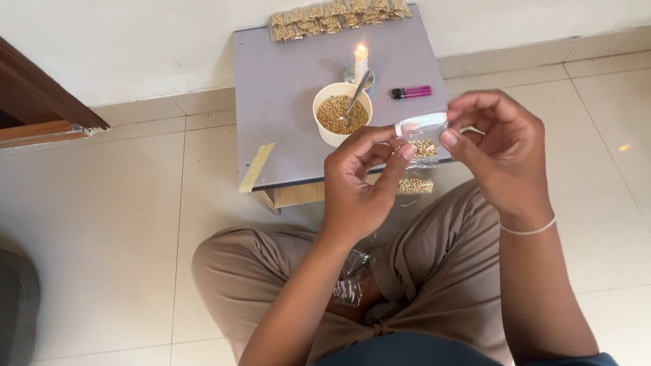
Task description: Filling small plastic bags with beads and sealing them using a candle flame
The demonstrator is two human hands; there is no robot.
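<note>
Here my left hand [357, 187] and right hand [495, 152] pinch a small clear packet [423, 137] of brown seeds between thumbs and fingertips, fingers curled shut around its top edge. Just beyond my knuckles a cream bowl [341, 113] of seeds holds a spoon [357, 92], a lit candle [360, 60] behind it. Past my right hand lies a pink lighter [411, 92]. Farthest off, filled packets [338, 15] line the grey table [285, 93] edge by the wall.

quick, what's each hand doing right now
Left hand: closed, pinching the small clear packet of grains.
Right hand: closed, pinching the same packet's top edge.
</note>
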